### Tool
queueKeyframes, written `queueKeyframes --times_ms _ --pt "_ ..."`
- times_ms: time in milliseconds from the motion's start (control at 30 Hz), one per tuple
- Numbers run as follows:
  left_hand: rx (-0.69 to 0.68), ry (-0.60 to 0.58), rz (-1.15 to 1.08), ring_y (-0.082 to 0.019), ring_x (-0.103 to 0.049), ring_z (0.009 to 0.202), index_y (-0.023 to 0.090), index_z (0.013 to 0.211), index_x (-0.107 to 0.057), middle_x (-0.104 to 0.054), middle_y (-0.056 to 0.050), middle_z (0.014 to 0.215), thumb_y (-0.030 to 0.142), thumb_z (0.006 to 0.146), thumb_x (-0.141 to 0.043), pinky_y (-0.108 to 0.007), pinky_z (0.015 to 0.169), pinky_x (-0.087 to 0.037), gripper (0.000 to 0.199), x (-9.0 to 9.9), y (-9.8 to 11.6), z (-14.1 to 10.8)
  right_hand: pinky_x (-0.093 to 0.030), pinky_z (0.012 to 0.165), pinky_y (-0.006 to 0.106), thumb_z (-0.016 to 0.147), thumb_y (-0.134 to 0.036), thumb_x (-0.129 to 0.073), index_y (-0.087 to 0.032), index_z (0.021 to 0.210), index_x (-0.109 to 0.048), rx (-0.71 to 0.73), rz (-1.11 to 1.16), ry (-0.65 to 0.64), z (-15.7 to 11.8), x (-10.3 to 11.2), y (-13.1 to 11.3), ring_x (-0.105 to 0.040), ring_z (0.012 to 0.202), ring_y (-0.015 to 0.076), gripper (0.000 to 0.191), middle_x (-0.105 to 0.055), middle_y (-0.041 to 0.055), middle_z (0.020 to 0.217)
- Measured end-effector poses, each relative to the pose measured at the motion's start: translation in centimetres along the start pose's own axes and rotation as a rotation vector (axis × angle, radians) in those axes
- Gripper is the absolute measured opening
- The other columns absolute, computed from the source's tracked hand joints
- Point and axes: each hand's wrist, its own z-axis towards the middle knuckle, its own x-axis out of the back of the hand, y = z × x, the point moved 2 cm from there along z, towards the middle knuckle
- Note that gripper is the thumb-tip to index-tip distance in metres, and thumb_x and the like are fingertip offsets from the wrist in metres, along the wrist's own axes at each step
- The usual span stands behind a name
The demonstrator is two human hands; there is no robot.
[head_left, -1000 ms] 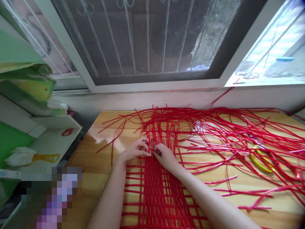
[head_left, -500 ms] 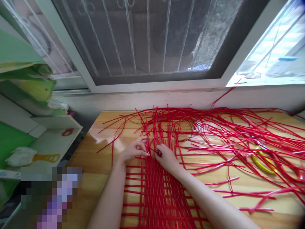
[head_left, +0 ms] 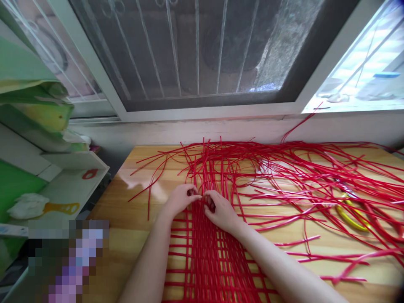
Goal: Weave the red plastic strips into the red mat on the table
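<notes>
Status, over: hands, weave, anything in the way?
Left hand and right hand close together over far part of weave; grip unclear. Weave lies flat. Loose strands heaped beyond and right of hands, some across yellow-handled tool.

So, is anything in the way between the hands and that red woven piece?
Nothing visible: the left hand and right hand are both at the red woven piece; the yellow-handled tool lies off to the right.

Green curtain [head_left: 30, 65] at left; barred window [head_left: 186, 50] beyond; yellow handle [head_left: 57, 207] below.
</notes>
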Motion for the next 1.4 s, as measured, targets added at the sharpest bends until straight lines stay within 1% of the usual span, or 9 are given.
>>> queueKeyframes --times_ms 167,333,400,500,600,700,867,1167,1400 --pt "0.058 -0.044 0.001 -0.01 -0.048 0.056 0.017 0.071 -0.055 -0.055 0.003 0.062 0.032 0.068 -0.058 -0.021 0.052 -0.034 0.016 0.9 -0.5 -0.6 -0.04 0.074 0.029 0.077 -0.02 -0.05 -0.019 0.106 -0.048 0.127 -0.045 -0.061 -0.1 -0.3 -0.7 -0.05 0.085 0.0171 0.029 -0.054 0.0064 0.093" --pt "0.025 -0.105 -0.29 -0.009 -0.049 0.06 0.016 0.077 -0.053 -0.055 0.002 0.066 0.034 0.068 -0.06 -0.02 0.054 -0.036 0.021 1.1 1.0 -0.9 -0.039 0.062 0.025 0.08 -0.023 -0.049 -0.017 0.084 -0.054 0.051 -0.036 -0.083 0.3 -0.9 0.1 -0.05 0.07 0.0145 0.009 -0.055 0.0033 0.077" --pt "0.02 -0.136 -0.429 -0.01 -0.052 0.064 0.016 0.084 -0.052 -0.057 0.001 0.069 0.035 0.067 -0.062 -0.02 0.057 -0.038 0.027 1.2 1.3 -0.9 -0.038 0.061 0.024 0.082 -0.023 -0.045 -0.018 0.079 -0.053 0.044 0.002 -0.075 0.4 -0.9 0.2 -0.049 0.068 0.0134 0.011 -0.054 0.0024 0.074" --pt "0.007 -0.157 -0.53 -0.011 -0.055 0.07 0.016 0.093 -0.05 -0.062 -0.002 0.079 0.037 0.074 -0.055 -0.023 0.064 -0.041 0.029 1.4 1.2 -0.8 -0.037 0.059 0.023 0.084 -0.023 -0.042 -0.018 0.073 -0.051 0.001 0.045 -0.056 0.6 -0.9 0.4 -0.049 0.064 0.0123 0.015 -0.053 0.0014 0.071" --pt "-0.001 -0.183 -0.425 -0.012 -0.057 0.075 0.016 0.088 -0.055 -0.063 -0.003 0.082 0.036 0.077 -0.05 -0.024 0.069 -0.043 0.023 1.0 0.6 -0.7 -0.036 0.056 0.023 0.084 -0.025 -0.04 -0.018 0.068 -0.048 -0.051 0.042 -0.04 0.6 -1.0 0.6 -0.048 0.061 0.0126 0.02 -0.052 0.0013 0.066" --pt "0.017 -0.176 -0.205 -0.013 -0.058 0.076 0.017 0.084 -0.06 -0.064 -0.002 0.083 0.027 0.073 -0.053 -0.024 0.071 -0.043 0.016 0.2 -0.1 -0.4 -0.038 0.061 0.024 0.085 -0.025 -0.038 -0.018 0.073 -0.051 -0.067 0.068 -0.032 0.6 -1.0 0.7 -0.051 0.066 0.0139 0.019 -0.055 0.0035 0.073" --pt "0.041 -0.029 0.048 -0.014 -0.058 0.074 0.018 0.082 -0.061 -0.065 -0.002 0.081 0.021 0.071 -0.053 -0.024 0.069 -0.043 0.014 -0.1 -0.8 0.0 -0.04 0.064 0.026 0.085 -0.026 -0.037 -0.017 0.088 -0.052 -0.122 0.11 -0.032 0.5 -1.1 1.0 -0.054 0.069 0.0149 0.017 -0.059 0.0049 0.079" --pt "0.052 0.038 0.149 -0.012 -0.055 0.067 0.021 0.086 -0.059 -0.062 0.001 0.075 0.019 0.068 -0.053 -0.021 0.062 -0.041 0.019 -0.6 -1.3 0.1 -0.04 0.064 0.025 0.084 -0.026 -0.039 -0.018 0.084 -0.051 -0.101 0.108 -0.043 0.4 -1.2 1.0 -0.054 0.07 0.0145 0.015 -0.059 0.0044 0.079" --pt "0.133 0.116 0.2 -0.011 -0.053 0.066 0.019 0.077 -0.059 -0.061 0.0 0.073 0.016 0.067 -0.051 -0.021 0.062 -0.039 0.014 -1.1 -1.1 0.3 -0.038 0.063 0.025 0.083 -0.024 -0.039 -0.019 0.079 -0.048 -0.103 0.082 -0.057 0.4 -1.1 0.9 -0.052 0.068 0.0142 0.012 -0.056 0.003 0.075"
